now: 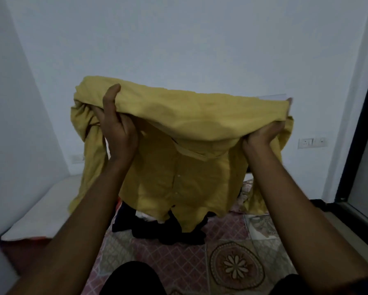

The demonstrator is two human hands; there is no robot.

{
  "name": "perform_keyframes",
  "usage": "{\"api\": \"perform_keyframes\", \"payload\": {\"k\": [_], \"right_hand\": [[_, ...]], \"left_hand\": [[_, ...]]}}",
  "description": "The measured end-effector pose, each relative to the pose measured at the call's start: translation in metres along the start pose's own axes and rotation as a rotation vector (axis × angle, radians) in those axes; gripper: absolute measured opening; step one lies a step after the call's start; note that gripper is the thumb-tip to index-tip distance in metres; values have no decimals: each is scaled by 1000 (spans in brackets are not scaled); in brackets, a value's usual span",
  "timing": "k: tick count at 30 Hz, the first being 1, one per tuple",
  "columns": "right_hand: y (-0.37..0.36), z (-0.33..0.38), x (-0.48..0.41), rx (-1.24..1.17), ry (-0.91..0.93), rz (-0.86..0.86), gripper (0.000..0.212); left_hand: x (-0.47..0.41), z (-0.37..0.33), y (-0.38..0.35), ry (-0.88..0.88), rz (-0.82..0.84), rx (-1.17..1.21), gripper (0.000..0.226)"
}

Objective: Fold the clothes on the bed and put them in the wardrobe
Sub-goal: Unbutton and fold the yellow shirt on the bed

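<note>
Head camera looks forward and down across the bed [232, 252] toward the wall [178, 39].

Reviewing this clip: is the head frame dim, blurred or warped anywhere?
Head view: dim, flat light with a bluish cast, no glare; soft throughout, smeared at the lower left corner; the door frame bows from wide-angle distortion; yellow shirt, left hand and right hand are readable.

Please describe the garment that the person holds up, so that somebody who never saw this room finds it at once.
Look at the patterned bedsheet below the pale wall. Above it the left hand and the right hand grip a button shirt that hangs down. It is mustard yellow and in the air, while the dark clothes lie beneath it on the bedsheet.
</note>
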State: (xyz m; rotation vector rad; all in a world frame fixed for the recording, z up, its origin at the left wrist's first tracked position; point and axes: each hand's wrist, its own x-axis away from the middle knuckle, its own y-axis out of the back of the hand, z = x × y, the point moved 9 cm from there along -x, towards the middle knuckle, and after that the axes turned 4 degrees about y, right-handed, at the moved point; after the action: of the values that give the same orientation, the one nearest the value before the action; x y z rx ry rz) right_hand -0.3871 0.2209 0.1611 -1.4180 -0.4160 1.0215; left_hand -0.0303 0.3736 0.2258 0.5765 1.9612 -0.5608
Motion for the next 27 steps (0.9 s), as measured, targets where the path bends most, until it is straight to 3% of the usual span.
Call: {"api": "perform_keyframes", "payload": {"k": [3, 5, 7, 8, 9, 11, 12, 15, 17, 19, 23, 27], "right_hand": [[-7, 2, 0, -71, 36, 50, 32], [-16, 0, -8, -15, 103, 31, 49], [-33, -12, -30, 37, 206, 12, 82], [-44, -20, -43, 157, 265, 6, 87], [-57, -25, -51, 341, 333, 3, 79], [-61, -57, -85, 755, 414, -30, 61], [-49, -79, -102, 968, 363, -58, 56], [42, -186, -146, 1555, -35, 98, 51], [140, -238, -140, 1742, -300, 191, 57], [234, -266, -118, 1864, -474, 253, 65], [364, -282, -77, 2018, -642, 402, 61], [395, -243, -95, 2144, -464, 353, 56]], "left_hand": [[-6, -8, 2, -62, -97, 32, 43], [-31, -5, -5, -107, -203, 61, 40], [-70, 17, -25, -98, -314, 31, 42], [-88, 34, -41, -49, -344, -26, 42], [-101, 53, -57, 34, -331, -117, 43], [-113, 117, -107, 248, -173, -339, 43], [-108, 156, -130, 360, -54, -425, 44], [-33, 304, -181, 666, 354, -617, 62], [50, 385, -177, 900, 509, -648, 86], [137, 437, -161, 1021, 624, -728, 90], [243, 463, -163, 844, 879, -817, 82], [226, 434, -186, 492, 794, -888, 70]]}}
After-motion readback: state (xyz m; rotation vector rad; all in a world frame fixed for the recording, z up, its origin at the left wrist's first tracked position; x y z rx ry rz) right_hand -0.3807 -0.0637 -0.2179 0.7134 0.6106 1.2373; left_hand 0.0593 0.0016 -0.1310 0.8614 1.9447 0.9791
